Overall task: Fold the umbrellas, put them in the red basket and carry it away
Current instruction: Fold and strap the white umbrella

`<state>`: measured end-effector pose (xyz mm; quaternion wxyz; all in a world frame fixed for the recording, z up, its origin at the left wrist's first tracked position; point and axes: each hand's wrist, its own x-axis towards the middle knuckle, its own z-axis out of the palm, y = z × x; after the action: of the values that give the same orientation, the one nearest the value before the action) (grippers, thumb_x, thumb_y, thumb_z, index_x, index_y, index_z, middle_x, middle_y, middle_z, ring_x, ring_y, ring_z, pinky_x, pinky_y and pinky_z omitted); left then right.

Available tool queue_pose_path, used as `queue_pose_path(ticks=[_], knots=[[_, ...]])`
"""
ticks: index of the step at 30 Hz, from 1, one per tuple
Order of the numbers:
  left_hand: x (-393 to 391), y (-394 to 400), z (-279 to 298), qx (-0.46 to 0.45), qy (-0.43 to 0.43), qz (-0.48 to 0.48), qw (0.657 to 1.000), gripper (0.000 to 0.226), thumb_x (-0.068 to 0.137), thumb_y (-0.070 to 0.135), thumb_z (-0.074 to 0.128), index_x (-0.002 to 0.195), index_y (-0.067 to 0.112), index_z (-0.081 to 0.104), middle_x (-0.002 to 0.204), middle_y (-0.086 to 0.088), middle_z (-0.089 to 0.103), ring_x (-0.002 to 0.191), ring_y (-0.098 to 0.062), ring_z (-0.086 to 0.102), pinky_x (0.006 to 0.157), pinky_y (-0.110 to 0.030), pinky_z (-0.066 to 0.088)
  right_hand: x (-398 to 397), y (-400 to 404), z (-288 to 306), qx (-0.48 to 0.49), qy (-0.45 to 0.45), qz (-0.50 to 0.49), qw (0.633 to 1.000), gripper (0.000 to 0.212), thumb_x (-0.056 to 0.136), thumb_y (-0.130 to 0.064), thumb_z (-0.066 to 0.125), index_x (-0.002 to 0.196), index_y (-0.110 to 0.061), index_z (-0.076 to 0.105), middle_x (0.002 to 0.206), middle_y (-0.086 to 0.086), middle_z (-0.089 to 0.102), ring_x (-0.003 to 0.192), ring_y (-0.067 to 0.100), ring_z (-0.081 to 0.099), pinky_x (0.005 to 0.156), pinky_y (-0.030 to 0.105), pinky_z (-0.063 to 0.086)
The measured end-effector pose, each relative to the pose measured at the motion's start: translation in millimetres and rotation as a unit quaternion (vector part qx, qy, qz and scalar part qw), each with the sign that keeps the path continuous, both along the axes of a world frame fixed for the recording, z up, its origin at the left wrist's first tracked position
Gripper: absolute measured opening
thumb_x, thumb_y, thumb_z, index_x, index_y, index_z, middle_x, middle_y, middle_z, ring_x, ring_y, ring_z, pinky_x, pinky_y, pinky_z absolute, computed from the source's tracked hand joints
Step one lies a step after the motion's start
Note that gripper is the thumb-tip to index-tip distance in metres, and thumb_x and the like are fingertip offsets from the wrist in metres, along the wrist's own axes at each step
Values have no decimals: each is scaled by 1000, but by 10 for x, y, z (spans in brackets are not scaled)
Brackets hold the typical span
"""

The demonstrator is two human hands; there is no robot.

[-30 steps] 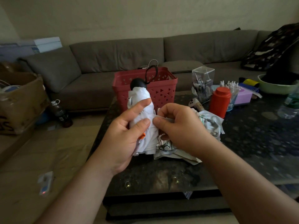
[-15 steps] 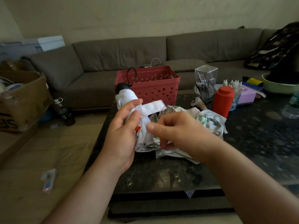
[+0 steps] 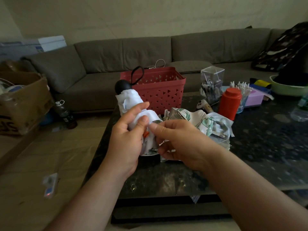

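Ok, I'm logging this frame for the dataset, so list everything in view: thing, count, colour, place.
white umbrella: 1, white with black handle, held above table
patterned umbrella: 1, white and green, unfolded, lying on table
basket: 1, red, far end of table
table: 1, dark speckled, centre
canister: 1, red, right of basket
clear box: 1, transparent, behind canister
bowl: 1, pale green, far right
sofa: 1, grey-brown, behind table
cardboard box: 1, brown, left floor
bottle: 1, dark, on floor by sofa
left hand: grips white umbrella
right hand: pinches its fabric
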<state>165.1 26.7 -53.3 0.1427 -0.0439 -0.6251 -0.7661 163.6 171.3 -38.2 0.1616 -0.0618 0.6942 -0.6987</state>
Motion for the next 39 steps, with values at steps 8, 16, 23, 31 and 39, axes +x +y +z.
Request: queue_pose_path(ticks=[8,16,23,31,39], knots=[[27,-19,26,7,-5,-47,999,42,105,10,59,118,44,77,141,-9,66,124,-26,68,96,-45,61,-42,-15,-40,-17,39,-37,998,22,101,-16,67,79,-14,64,62,-2,54,50,11,49,54,25,42],[20,-47,44,44,-30,-53,997,34,89,28,66,118,42,78,134,0,72,122,-23,71,99,-46,60,-47,28,-44,57,168,-88,980,17,95,-18,77,81,-13,70,62,0,63,51,13,57,49,27,48],[-34,-82,11,43,-41,-44,997,37,106,16,58,120,43,78,148,-6,63,130,-28,65,106,-51,56,42,-6,-86,187,320,-61,927,13,84,-34,83,86,-30,70,73,-12,68,57,3,58,58,19,44],[42,-4,32,3,-17,-36,999,41,105,12,59,118,47,77,130,-15,72,108,-25,74,85,-40,60,9,-81,-160,216,412,-102,879,11,85,-21,73,79,-23,63,63,-11,56,58,9,51,56,34,46],[39,-103,-35,-107,55,-97,988,56,92,27,72,140,52,59,126,-19,72,112,-37,72,97,-47,57,-92,173,16,161,346,-73,921,18,101,-29,66,119,-34,67,114,-9,55,92,-3,56,83,8,45]])
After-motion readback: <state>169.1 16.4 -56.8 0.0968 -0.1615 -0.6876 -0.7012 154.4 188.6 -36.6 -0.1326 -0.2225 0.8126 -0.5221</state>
